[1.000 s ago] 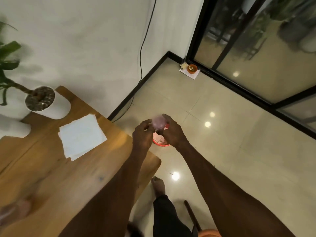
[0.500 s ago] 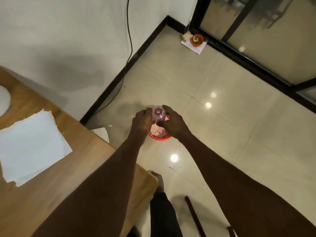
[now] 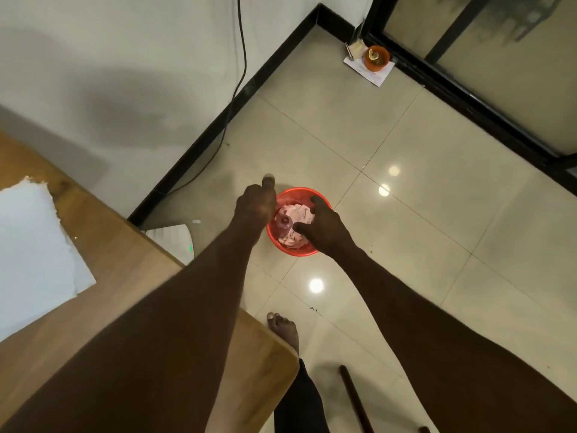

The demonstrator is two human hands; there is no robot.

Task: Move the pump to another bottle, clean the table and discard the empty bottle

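1. Empty bottle point(image 3: 282, 224): pinkish, translucent, seen mouth-up inside the red bin point(image 3: 299, 250) on the floor, sitting among crumpled pink-stained tissues point(image 3: 296, 214). No pump on it in this view.
2. Left hand point(image 3: 256, 203) was just beside the bottle, over the bin's left rim. Grip spread: thumb straight up, nothing visibly held. Couldn't tell whether its hidden fingers touched the bottle.
3. Right hand point(image 3: 324, 221) hovered over the bin's right half, fingers loosely curled and apart, thumb tip near the bottle. Grip slack, pinching nothing visible.
4. Step in hand, my read: the discard. Bottle looked released or at the point of release into the bin. The stained tissues in the bin suggest the wipe-down was done too, but I can't confirm it from this view.
5. Outward: bin stood on pale floor tiles point(image 3: 421, 214) off the corner of the wooden tabletop point(image 3: 131, 276). White paper sheets point(image 3: 31, 251) lay on the tabletop at left. Person's bare foot point(image 3: 284, 329) was on the floor below the bin. A cable point(image 3: 242, 57) ran down the wall. A small orange pot point(image 3: 377, 57) sat on paper by the glass door.
6. Next move, judgement: pull both hands clear of the bin without catching the rim, then check the tabletop. The second bottle and the pump were out of frame.
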